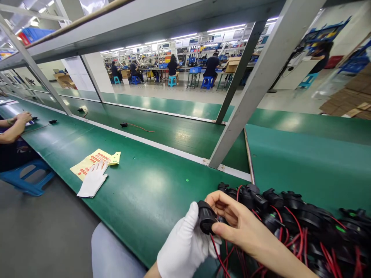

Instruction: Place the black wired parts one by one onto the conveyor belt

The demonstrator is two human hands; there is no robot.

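My left hand, in a white glove, grips a black cylindrical part with thin red and black wires trailing from its lower end. Bare, my right hand is closed about the same part from the right, its thumb at the lower end and its curled fingers near the top. Some of those fingertips are hidden behind the part. Close by on the right lies a heap of similar black parts with red and black wires, a few bearing green dots.
A white glove lies on yellow sticker sheets with red and green dots on the green bench. A slanted metal post rises ahead. Beyond the rail, a wired black part lies on the belt. A co-worker's arms are at left.
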